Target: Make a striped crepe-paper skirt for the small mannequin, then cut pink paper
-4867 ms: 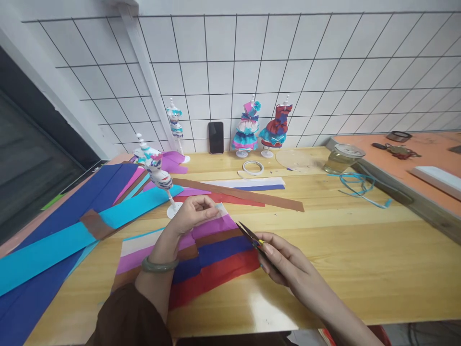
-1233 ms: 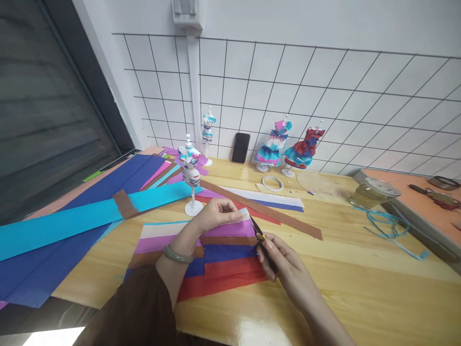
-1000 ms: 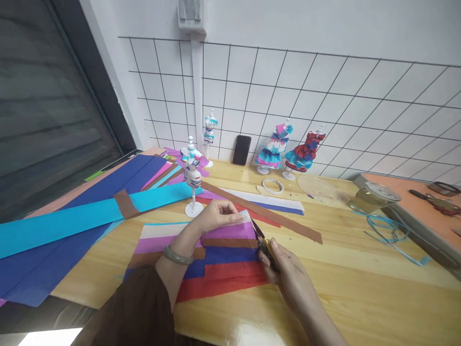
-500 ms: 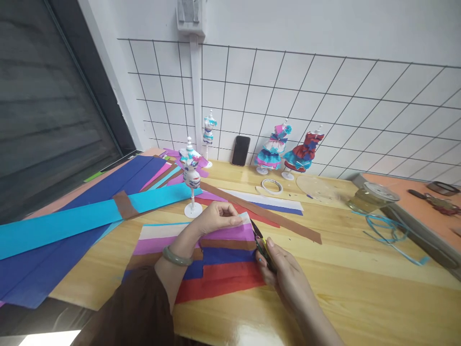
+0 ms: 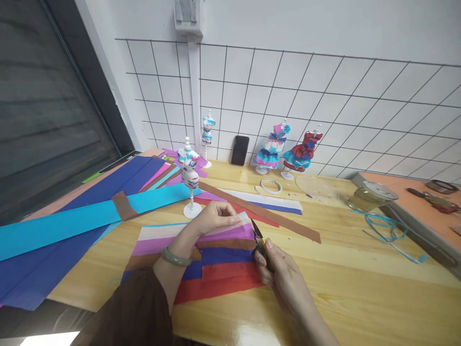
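My left hand (image 5: 217,218) pinches the upper edge of layered paper strips, white over purple (image 5: 241,232), near their right end. In my right hand (image 5: 279,264) is a pair of dark scissors (image 5: 260,242), its blades parted beside the strips' right end. Below the purple lie brown, blue (image 5: 223,255) and red (image 5: 216,284) strips, overlapping on the wooden table (image 5: 342,288). Just behind my left hand stands a small white mannequin (image 5: 190,175) with coloured scraps wrapped round it.
Long blue (image 5: 82,211) and turquoise (image 5: 65,214) sheets spread over the left. At the back stand a phone (image 5: 240,150), another mannequin (image 5: 207,129) and two dressed ones (image 5: 270,149). A tape ring (image 5: 271,186), brown strip (image 5: 266,214), turquoise ribbon (image 5: 392,233) and clear spool (image 5: 372,196) lie beyond and rightward.
The view has shifted slightly. The purple strip's right end now sags and curls a little beside the scissors. Both hands keep their grip.
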Motion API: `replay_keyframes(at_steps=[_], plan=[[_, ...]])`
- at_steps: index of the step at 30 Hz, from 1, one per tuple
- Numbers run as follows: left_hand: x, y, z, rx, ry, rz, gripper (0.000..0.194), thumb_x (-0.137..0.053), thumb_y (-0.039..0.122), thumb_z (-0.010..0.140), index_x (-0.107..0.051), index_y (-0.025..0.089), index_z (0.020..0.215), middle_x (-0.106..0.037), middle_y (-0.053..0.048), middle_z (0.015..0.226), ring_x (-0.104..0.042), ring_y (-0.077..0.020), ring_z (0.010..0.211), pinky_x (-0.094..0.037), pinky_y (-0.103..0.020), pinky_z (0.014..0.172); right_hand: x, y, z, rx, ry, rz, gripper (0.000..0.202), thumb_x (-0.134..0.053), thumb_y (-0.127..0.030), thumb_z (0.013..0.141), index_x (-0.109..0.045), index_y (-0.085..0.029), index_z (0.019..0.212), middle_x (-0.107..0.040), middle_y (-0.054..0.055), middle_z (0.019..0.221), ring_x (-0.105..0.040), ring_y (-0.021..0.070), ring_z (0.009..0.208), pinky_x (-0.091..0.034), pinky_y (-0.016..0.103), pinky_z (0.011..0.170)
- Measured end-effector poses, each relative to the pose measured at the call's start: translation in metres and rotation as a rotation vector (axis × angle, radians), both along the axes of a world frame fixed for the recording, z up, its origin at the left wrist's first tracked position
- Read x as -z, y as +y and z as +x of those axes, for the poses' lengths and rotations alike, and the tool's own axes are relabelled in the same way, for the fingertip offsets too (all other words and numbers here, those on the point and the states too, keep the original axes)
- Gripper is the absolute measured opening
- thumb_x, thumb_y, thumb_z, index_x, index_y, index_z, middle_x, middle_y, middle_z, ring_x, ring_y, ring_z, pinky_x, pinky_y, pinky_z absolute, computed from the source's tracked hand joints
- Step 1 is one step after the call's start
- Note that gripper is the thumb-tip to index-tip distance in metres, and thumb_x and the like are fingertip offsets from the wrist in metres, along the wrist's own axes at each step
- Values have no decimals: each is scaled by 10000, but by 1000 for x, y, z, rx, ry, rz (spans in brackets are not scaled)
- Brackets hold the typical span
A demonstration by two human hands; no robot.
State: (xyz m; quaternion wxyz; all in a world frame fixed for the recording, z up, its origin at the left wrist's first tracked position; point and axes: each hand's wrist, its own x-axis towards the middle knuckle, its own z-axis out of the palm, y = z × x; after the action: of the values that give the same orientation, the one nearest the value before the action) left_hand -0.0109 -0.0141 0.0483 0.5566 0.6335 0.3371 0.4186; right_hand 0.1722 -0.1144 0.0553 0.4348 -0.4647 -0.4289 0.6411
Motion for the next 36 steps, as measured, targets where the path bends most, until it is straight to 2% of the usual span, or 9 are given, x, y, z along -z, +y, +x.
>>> replay_keyframes(at_steps=[26,36], plan=[[-5,-1,2,15,-70,-52,254,-748,324,632,-591,124,628,-597,4,612,-529,-85,588,-409,-203,587,6,0,-3,64,82,9,479,-451,-572,837,-381,-178,574,-221,-86,469,-143,42,415,-90,215,414],[-5,-2,1,-3,-60,-42,256,-747,322,630,-589,120,621,-581,9,603,-514,-81,582,-399,-199,578,10,0,-5,99,99,0,488,-504,-577,801,-390,-171,555,-242,-87,455,-159,31,395,-93,205,398]])
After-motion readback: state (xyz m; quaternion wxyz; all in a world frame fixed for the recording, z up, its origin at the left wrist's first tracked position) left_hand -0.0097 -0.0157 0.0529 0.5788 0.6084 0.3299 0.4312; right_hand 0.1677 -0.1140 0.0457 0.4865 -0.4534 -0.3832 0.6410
